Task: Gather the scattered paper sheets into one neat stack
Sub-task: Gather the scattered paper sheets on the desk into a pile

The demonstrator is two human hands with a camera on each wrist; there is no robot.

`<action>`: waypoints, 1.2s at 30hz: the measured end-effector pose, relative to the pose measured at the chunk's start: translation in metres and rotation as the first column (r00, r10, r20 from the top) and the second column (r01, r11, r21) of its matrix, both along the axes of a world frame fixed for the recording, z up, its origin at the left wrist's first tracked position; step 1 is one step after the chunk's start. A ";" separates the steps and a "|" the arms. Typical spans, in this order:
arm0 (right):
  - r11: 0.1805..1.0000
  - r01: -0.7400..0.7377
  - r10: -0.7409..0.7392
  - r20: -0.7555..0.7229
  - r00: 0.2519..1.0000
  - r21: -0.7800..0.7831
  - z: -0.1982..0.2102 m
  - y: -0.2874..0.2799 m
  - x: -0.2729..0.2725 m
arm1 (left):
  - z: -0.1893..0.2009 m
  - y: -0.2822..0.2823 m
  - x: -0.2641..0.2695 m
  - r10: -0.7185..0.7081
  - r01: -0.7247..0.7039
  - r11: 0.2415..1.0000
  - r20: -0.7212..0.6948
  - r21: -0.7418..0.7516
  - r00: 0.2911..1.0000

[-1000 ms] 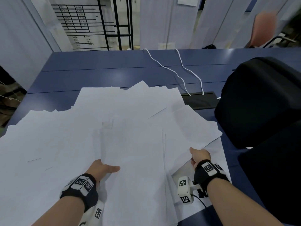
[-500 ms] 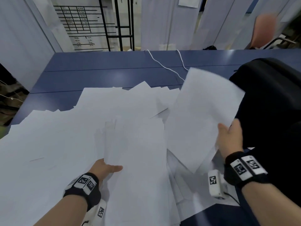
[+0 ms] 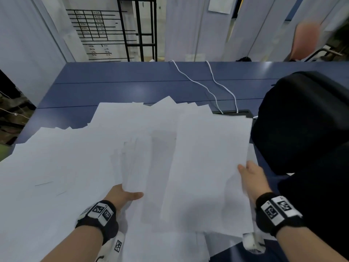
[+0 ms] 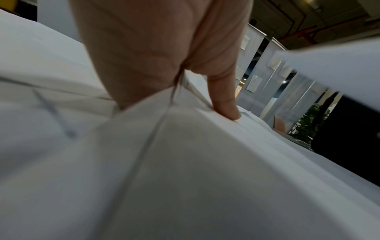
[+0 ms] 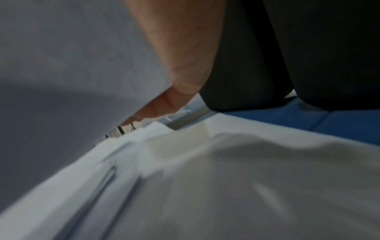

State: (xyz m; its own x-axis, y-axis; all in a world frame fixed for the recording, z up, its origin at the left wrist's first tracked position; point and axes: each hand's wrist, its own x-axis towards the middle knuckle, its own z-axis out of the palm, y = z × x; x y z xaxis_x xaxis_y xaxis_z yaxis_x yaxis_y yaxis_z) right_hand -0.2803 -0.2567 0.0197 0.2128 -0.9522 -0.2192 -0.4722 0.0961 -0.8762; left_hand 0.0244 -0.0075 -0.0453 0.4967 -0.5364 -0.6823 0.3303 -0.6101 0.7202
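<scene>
Several white paper sheets lie fanned across the blue table. My left hand grips the near edge of a partly gathered stack, thumb on top and fingers hidden beneath. The left wrist view shows that thumb pressing down on the stack's top sheet. My right hand pinches the right edge of a single sheet, which hovers low and flat over the stack's right side. In the right wrist view the held sheet hangs above loose sheets beside my hand.
A large black bag stands on the table right of the papers, close to my right hand. Two white cables run from the far edge into a black cable port. Bare tabletop lies beyond the papers. An orange chair is far right.
My right hand picked a sheet off the right side, lifted it upright, then swung it left and lowered it over the stack. My left hand kept its grip in place.
</scene>
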 end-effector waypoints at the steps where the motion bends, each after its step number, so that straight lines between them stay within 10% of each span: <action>1: 0.999 -0.028 0.030 -0.046 0.999 0.028 -0.010 0.006 0.002 | -0.001 0.000 0.000 0.005 -0.005 1.000 -0.002 -0.006 1.000; 13: 0.955 -0.218 0.272 -0.308 0.912 0.199 -0.033 0.063 0.052 | 0.010 -0.002 -0.006 0.098 -0.099 0.995 -0.034 -0.023 0.995; 24: 0.907 -0.421 0.340 -0.588 0.734 -0.002 -0.020 0.065 0.052 | 0.017 -0.002 -0.010 0.058 -0.058 0.998 -0.013 -0.011 0.998; 36: 0.923 -0.376 0.382 -0.295 0.876 0.078 -0.035 0.088 0.071 | 0.014 -0.003 -0.007 0.050 -0.050 0.998 0.000 0.044 0.999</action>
State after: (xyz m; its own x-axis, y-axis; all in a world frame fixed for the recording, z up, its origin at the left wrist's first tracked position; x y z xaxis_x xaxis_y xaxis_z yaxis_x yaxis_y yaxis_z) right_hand -0.2094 -0.1688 -0.0156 0.4786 -0.8072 -0.3454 -0.7145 -0.1294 -0.6876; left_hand 0.0174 -0.0106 -0.0309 0.5215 -0.4799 -0.7055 0.3623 -0.6240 0.6923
